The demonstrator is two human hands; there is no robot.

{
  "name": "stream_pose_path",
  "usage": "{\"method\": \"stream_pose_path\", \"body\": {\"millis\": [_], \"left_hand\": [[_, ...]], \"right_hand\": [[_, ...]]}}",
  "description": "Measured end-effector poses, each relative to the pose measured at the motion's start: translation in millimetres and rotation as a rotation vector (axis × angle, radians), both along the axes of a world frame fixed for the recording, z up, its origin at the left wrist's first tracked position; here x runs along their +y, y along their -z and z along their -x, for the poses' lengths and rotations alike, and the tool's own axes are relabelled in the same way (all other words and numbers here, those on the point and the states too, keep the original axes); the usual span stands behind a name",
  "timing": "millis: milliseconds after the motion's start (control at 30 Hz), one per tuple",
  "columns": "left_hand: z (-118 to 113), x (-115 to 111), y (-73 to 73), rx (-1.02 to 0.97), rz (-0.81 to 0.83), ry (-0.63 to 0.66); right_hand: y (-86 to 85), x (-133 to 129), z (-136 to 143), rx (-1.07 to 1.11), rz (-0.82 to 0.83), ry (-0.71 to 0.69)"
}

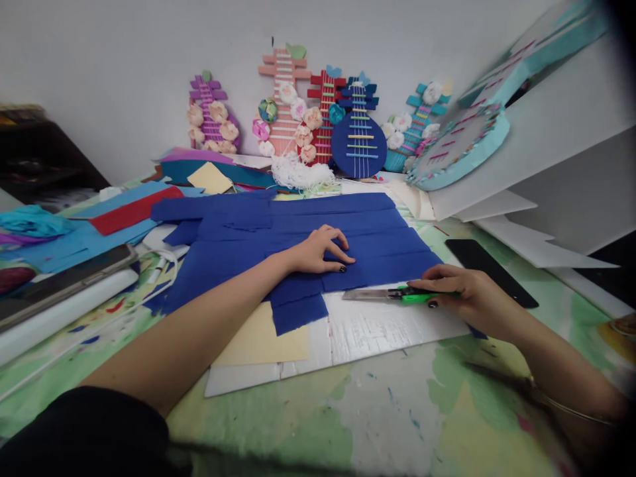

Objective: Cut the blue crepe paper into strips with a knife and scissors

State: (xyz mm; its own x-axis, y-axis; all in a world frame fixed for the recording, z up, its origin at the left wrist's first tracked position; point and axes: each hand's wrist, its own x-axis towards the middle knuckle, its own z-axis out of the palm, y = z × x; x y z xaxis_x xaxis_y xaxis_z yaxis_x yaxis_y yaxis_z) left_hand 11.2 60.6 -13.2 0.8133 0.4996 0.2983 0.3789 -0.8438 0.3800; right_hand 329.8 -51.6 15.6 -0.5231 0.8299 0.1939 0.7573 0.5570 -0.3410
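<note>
Blue crepe paper [308, 225] lies in flat, creased sheets over a white board [368, 331]. My left hand [318, 252] rests on the paper near its middle, fingers spread and pressing down. Just right of it, my right hand [460, 291] is closed round a green box cutter [415, 297]. The cutter's blade is out, points left and lies along the paper's front edge, above the white board. A small blue piece [299, 313] hangs over a pale yellow sheet [248, 341] on the board's left part.
Several decorated paper instruments [358, 142] stand along the wall. White yarn [302, 172] sits behind the blue paper. On the left are a phone [64, 281], a white cable [119, 315] and a red sheet [134, 209]. A black strip [489, 271] lies at right, beside leaning white boards [551, 238].
</note>
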Motion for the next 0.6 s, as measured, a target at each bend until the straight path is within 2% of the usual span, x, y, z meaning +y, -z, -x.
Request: {"method": "stream_pose_path", "body": {"millis": [433,600], "left_hand": [[-0.3,0.3,0.4,-0.003,-0.005,0.008],[-0.3,0.5,0.5,0.001,-0.006,0.004]], "right_hand": [[-3.3,1.7,-6.6,0.002,0.035,0.024],[0.3,3.4,-6.3,-0.012,0.014,0.037]]}}
